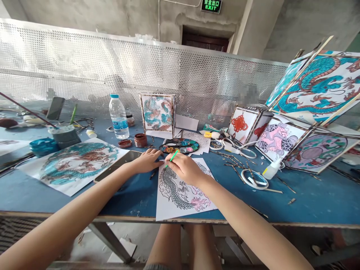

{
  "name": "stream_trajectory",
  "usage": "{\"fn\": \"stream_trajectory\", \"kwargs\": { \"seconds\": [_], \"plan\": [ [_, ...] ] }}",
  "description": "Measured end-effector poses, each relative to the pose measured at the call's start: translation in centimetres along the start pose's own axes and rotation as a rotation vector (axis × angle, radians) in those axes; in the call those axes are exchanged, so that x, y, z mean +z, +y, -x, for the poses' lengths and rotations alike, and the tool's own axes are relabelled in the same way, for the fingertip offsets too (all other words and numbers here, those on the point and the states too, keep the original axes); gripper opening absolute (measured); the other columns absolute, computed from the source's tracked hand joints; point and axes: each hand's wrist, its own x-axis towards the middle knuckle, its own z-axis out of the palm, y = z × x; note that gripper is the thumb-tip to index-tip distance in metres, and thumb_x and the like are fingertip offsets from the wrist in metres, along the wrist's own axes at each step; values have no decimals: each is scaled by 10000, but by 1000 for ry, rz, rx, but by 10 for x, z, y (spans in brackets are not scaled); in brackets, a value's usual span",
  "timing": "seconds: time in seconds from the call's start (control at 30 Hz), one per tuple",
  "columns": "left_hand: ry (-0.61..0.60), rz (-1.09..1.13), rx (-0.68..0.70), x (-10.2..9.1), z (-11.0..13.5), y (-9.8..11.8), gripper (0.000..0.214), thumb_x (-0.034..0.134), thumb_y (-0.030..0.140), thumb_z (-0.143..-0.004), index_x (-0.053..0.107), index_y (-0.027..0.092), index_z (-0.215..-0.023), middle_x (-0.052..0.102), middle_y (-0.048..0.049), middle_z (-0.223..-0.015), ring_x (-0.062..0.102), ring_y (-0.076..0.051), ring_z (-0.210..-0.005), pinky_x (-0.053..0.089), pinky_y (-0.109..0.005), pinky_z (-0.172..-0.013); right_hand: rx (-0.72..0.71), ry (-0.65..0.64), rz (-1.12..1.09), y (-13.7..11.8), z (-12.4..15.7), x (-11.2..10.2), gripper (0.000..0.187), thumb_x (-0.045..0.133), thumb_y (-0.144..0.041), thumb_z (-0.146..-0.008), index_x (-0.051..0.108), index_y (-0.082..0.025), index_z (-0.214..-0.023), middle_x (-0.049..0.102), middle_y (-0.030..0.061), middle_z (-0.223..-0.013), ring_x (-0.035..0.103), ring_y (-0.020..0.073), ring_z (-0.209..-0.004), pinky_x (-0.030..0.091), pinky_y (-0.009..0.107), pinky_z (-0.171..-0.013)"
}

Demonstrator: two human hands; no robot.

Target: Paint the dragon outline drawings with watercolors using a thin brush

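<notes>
A white sheet with a black dragon outline (180, 193), partly tinted pink, lies at the near edge of the blue table (309, 198). My right hand (184, 167) rests on the sheet's upper part, fingers pinched round a thin green paintbrush (172, 157). My left hand (147, 160) lies flat beside the sheet's top left corner, fingers spread on the table, holding nothing. Just beyond both hands sits a round paint palette (180, 146) with several colours.
A coloured dragon sheet (75, 163) lies at left with a teal bowl (43, 146) and a grey cup (65, 135). A water bottle (119, 117) and small paint jar (140, 140) stand behind. Painted lantern panels (317, 86) pile at right, with a glue bottle (272, 168) and tape ring (254, 179).
</notes>
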Motion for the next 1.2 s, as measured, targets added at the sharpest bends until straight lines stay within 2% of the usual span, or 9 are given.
{"fn": "stream_trajectory", "kwargs": {
  "seconds": [0.1,0.27,0.47,0.7,0.9,1.07,1.2],
  "plan": [
    [-13,-3,-3,-2,1,2,398,385,441,-828,462,205,-1139,489,-106,-1189,386,-294,-1153,345,-428,-934,-39,-30,-50,-2,0,0,233,345,-286,-927,548,-179,-882,614,46,-858,552,152,-845,433,271,-765],
    [-2,11,-5,-4,2,5,368,392,432,-827,478,220,-1115,499,-94,-1171,382,-292,-1156,347,-432,-933,-14,52,-7,2,0,-1,226,372,-294,-917,559,-171,-878,617,69,-883,548,181,-895,422,303,-801],
    [-14,13,-1,-6,2,5,375,387,441,-826,477,216,-1111,500,-100,-1156,393,-293,-1141,354,-436,-922,10,-33,-141,-3,0,-4,243,370,-299,-920,561,-178,-830,608,42,-838,558,148,-818,426,268,-750],
    [-31,11,-13,-6,2,6,378,381,447,-829,466,223,-1122,497,-88,-1158,389,-286,-1144,349,-430,-925,32,71,-137,-2,0,-1,237,382,-320,-912,567,-182,-859,602,51,-844,547,168,-861,408,291,-778],
    [-36,17,-28,-7,3,9,378,383,442,-826,481,211,-1109,496,-102,-1161,394,-297,-1137,354,-437,-915,71,-27,-274,-11,1,-3,264,362,-314,-922,550,-175,-800,579,24,-780,543,131,-748,411,246,-702],
    [-19,26,-16,-6,3,7,369,397,439,-822,472,232,-1118,504,-88,-1156,397,-290,-1136,351,-436,-920,67,88,-214,-6,1,-1,252,387,-343,-910,569,-182,-843,590,38,-826,539,153,-817,402,277,-772],
    [-11,26,-8,-6,3,7,365,394,443,-822,481,237,-1110,506,-87,-1155,401,-289,-1132,351,-436,-921,78,58,-216,-5,1,0,273,376,-354,-912,564,-178,-819,586,37,-800,542,152,-794,407,271,-747]
  ]
}}
